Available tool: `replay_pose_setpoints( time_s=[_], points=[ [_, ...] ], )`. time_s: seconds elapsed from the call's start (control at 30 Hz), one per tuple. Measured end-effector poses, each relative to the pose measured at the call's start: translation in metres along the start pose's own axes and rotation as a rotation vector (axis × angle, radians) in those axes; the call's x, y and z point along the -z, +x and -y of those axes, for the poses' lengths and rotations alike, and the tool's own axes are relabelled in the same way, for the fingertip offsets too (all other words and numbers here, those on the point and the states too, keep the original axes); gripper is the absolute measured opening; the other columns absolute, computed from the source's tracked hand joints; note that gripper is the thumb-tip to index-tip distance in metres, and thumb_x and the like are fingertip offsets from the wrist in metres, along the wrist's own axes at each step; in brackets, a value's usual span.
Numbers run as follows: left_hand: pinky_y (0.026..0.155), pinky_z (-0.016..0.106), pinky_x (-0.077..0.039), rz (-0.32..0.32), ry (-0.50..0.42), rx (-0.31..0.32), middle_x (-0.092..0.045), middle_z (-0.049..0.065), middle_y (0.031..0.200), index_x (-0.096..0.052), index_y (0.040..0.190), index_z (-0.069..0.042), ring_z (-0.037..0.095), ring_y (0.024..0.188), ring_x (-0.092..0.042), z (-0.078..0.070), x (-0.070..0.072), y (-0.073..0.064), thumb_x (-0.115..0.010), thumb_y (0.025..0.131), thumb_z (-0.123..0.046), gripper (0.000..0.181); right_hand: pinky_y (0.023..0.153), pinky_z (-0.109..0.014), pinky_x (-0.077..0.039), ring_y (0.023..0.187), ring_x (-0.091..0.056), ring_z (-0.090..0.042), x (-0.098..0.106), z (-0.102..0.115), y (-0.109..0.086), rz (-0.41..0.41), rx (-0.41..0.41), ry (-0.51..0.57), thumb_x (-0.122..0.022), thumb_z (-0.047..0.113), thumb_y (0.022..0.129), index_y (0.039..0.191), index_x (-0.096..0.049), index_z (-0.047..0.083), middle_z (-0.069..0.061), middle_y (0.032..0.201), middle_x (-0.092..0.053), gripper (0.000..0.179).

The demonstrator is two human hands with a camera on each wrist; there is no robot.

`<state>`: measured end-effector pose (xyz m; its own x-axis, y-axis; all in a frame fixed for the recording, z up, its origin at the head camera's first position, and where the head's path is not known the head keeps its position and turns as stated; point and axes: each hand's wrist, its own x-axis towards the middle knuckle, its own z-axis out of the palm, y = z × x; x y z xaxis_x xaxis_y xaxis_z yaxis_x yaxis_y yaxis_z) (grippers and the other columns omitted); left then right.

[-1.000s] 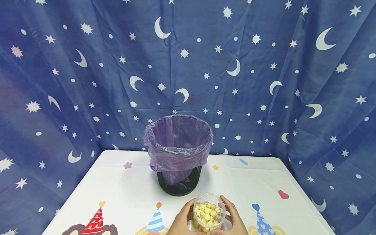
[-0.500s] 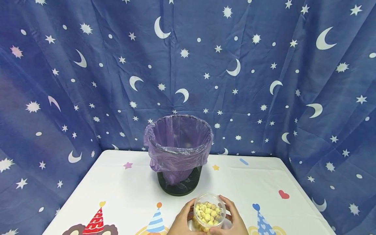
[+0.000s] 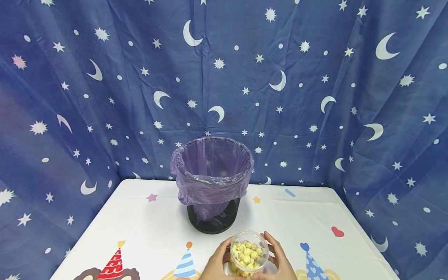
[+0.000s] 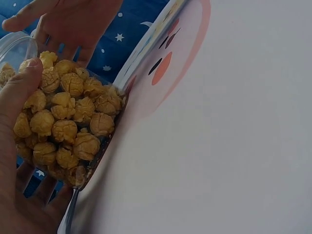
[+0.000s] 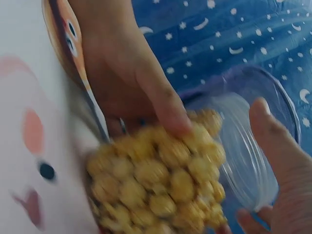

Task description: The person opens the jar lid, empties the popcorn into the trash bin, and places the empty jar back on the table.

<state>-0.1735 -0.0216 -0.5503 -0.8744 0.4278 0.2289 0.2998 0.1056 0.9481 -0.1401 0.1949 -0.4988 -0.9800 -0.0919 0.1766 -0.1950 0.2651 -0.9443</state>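
Observation:
A clear round plastic tub of yellow popcorn [image 3: 247,254] stands upright at the near side of the table. My left hand [image 3: 216,264] grips it from the left, its thumb [image 4: 22,87] pressed against the clear wall. On the other side is my right hand [image 3: 280,262], fingers curved loosely beside the tub. The right wrist view shows the right thumb [image 5: 278,136] held apart from the tub wall, and in the left wrist view the right fingers [image 4: 63,36] extend behind the tub. Its open rim faces up and no lid shows.
Just beyond the tub stands a black mesh waste bin [image 3: 213,225] lined with a purple plastic bag [image 3: 213,190]. Both are on a white tablecloth [image 3: 150,229] printed with party hats and animal faces. A blue star-and-moon curtain [image 3: 224,85] surrounds the back and sides.
The right index finger lifts slightly away from the tub's rim. The tub, the left hand and the bin stay in place.

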Motion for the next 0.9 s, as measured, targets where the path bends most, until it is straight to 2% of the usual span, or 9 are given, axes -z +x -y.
replay_pose_setpoints(
  time_s=[0.07,0.17,0.3,0.37,0.53,0.63,0.77,0.83,0.9],
  points=[
    [0.098,0.026,-0.052,-0.004,0.001,-0.005,-0.047,0.013,0.141,-0.032,0.151,-0.012,0.008,0.119,-0.053,0.000,-0.001,0.000,-0.087,0.075,-0.026,0.095,0.086,-0.028,-0.053,0.114,-0.052,-0.007,-0.006,-0.001,-0.003,-0.049,0.008,-0.013,-0.085,-0.001,0.068,0.149,-0.031,-0.003,-0.024,0.143,-0.039,0.097],
    [0.098,0.025,-0.051,-0.008,-0.007,0.009,-0.047,0.011,0.141,-0.032,0.151,-0.013,0.007,0.119,-0.052,-0.001,-0.001,0.000,-0.087,0.075,-0.027,0.095,0.086,-0.025,-0.053,0.110,-0.048,0.003,-0.013,0.000,-0.005,-0.113,-0.032,-0.046,-0.088,0.004,0.066,0.147,-0.035,-0.002,-0.019,0.139,-0.042,0.096],
    [0.099,0.024,-0.050,-0.003,-0.031,0.028,-0.047,0.009,0.141,-0.032,0.151,-0.013,0.008,0.120,-0.053,-0.001,-0.001,0.001,-0.087,0.075,-0.027,0.094,0.087,-0.028,-0.054,0.113,-0.049,-0.007,-0.015,0.005,-0.004,-0.138,-0.083,-0.083,-0.090,0.011,0.065,0.144,-0.040,0.002,-0.015,0.136,-0.044,0.095],
    [0.099,0.025,-0.050,0.000,-0.036,0.026,-0.047,0.010,0.141,-0.032,0.151,-0.013,0.008,0.120,-0.053,0.000,-0.001,0.001,-0.087,0.075,-0.027,0.094,0.087,-0.030,-0.055,0.115,-0.050,-0.017,-0.013,0.006,-0.002,-0.117,-0.083,-0.094,-0.090,0.012,0.065,0.145,-0.040,0.003,-0.016,0.136,-0.045,0.095],
    [0.099,0.025,-0.051,0.002,-0.026,-0.010,-0.046,0.014,0.141,-0.032,0.151,-0.011,0.008,0.121,-0.052,0.002,-0.002,0.001,-0.087,0.076,-0.025,0.094,0.086,-0.036,-0.054,0.121,-0.047,-0.035,-0.004,0.004,0.004,-0.006,-0.080,-0.072,-0.088,0.010,0.069,0.149,-0.035,0.003,-0.020,0.142,-0.041,0.097],
    [0.099,0.026,-0.051,0.004,-0.015,-0.028,-0.046,0.015,0.141,-0.031,0.151,-0.010,0.008,0.121,-0.052,0.004,-0.001,0.001,-0.087,0.075,-0.025,0.095,0.088,-0.043,-0.053,0.121,-0.049,-0.037,0.003,0.004,0.007,0.065,-0.106,-0.036,-0.087,0.011,0.072,0.152,-0.031,0.005,-0.025,0.145,-0.039,0.098],
    [0.099,0.025,-0.051,0.002,-0.017,-0.011,-0.047,0.013,0.141,-0.032,0.151,-0.012,0.007,0.120,-0.052,0.004,-0.002,0.001,-0.087,0.075,-0.026,0.095,0.091,-0.044,-0.052,0.120,-0.051,-0.022,0.006,0.003,0.007,0.103,-0.116,0.014,-0.084,0.010,0.074,0.153,-0.028,0.004,-0.026,0.151,-0.036,0.097],
    [0.098,0.025,-0.051,-0.002,-0.010,-0.003,-0.047,0.013,0.141,-0.032,0.151,-0.012,0.006,0.119,-0.052,0.003,-0.002,0.000,-0.087,0.075,-0.026,0.094,0.092,-0.038,-0.052,0.120,-0.049,-0.011,0.004,0.000,0.005,0.078,-0.080,0.014,-0.083,0.007,0.074,0.153,-0.028,0.004,-0.025,0.153,-0.034,0.097],
    [0.097,0.025,-0.052,-0.005,-0.008,0.002,-0.047,0.013,0.141,-0.032,0.151,-0.012,0.007,0.119,-0.053,0.002,-0.002,0.000,-0.087,0.075,-0.026,0.094,0.090,-0.032,-0.053,0.119,-0.048,-0.005,-0.001,-0.004,0.002,0.026,-0.012,-0.014,-0.084,0.004,0.071,0.152,-0.029,0.003,-0.026,0.151,-0.035,0.098]
  ],
)
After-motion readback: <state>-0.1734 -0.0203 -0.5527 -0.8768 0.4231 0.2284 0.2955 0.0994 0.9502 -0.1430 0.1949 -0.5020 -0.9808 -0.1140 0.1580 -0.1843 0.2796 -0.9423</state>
